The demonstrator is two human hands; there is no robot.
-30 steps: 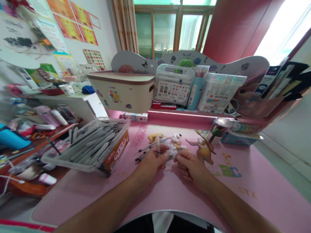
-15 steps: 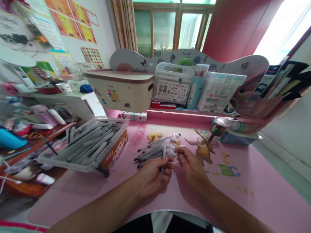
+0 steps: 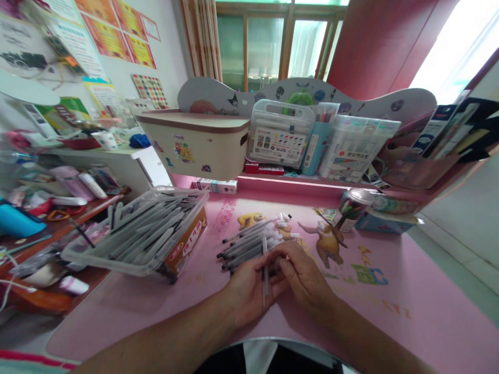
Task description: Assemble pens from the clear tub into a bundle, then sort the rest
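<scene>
My left hand is closed around a slim, greyish-white pen, which stands nearly upright between thumb and fingers. Close against it on the right is my right hand, its fingers curled over my left fingertips; whatever they pinch is hidden. Just beyond both hands lies a pile of similar pens with dark tips pointing left. Farther left, a clear plastic tub is heaped with many more pens.
On the pink desk at the right stand a clear jar of pens and a blue box. A shelf behind carries a lidded beige bin, a marker case and another clear case.
My right hand has moved left and now meets my left hand, its fingers over the left fingertips. The pen stays in my left hand. The view has shifted slightly.
</scene>
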